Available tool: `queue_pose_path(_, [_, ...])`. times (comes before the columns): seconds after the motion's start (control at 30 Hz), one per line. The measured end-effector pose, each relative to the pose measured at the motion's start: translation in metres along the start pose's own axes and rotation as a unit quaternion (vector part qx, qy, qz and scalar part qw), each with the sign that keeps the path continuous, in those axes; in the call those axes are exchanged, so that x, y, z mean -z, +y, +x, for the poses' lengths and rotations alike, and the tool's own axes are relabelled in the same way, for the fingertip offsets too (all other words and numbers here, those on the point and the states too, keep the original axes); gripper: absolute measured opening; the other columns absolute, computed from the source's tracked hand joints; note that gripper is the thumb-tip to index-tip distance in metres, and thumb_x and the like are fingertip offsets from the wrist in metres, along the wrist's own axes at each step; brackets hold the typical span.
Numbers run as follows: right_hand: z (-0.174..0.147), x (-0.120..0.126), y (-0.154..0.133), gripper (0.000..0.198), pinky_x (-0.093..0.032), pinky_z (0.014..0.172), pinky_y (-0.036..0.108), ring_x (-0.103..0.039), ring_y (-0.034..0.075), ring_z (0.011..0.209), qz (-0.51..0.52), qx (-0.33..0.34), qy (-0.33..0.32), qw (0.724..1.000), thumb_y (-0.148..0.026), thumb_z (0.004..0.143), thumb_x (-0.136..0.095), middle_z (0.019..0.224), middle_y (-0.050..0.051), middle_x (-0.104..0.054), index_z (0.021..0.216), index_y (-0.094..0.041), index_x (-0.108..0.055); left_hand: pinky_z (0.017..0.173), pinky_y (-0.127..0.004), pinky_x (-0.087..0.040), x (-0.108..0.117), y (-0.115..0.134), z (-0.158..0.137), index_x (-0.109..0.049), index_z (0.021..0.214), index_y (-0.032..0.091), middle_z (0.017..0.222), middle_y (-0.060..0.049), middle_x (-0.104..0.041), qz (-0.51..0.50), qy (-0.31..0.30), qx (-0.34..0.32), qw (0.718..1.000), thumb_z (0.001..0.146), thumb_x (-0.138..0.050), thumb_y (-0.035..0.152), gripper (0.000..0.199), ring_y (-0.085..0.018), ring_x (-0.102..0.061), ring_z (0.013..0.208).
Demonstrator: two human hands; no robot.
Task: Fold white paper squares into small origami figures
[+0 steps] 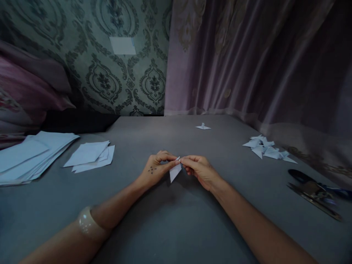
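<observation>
A small folded piece of white paper (175,173) is held between my two hands, just above the grey surface. My left hand (157,165) pinches its upper part between thumb and fingers. From the other side, the thumb and forefinger of my right hand (200,169) close on the tip of the same paper. A pointed flap hangs below the fingertips, and the fingers hide part of the folds.
Large white sheets (35,156) and smaller cut sheets (90,156) lie at the left. Several folded paper figures (265,146) are heaped at the right, and one folded paper figure (202,127) stands at the back. Dark blurred tools (316,194) lie at the right edge.
</observation>
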State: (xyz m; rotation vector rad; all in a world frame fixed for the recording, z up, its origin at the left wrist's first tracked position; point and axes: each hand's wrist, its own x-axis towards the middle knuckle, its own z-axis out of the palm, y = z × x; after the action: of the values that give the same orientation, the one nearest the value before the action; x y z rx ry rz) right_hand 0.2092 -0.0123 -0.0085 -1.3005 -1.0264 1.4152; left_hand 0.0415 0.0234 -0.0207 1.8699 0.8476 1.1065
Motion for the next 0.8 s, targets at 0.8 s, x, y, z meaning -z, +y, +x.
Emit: queue_pose_path(0.8, [-0.0007,0.0019,-0.0032,0.009,-0.031,0.046,0.02,-0.041,0.006,0.05,0.056,-0.099,-0.027,0.993,-0.019,0.065,-0.063,0.055,-0.004,-0.048,0.06,-0.015,-0.057,0.079,-0.031,-0.043,-0.0023,-0.0005,-0.0011,-0.072,0.075,0.022,0.077,-0.002,-0.069,0.007,-0.021,-0.003,1.0,0.076,-0.068,0.028,0.008,-0.016,-0.06,0.078])
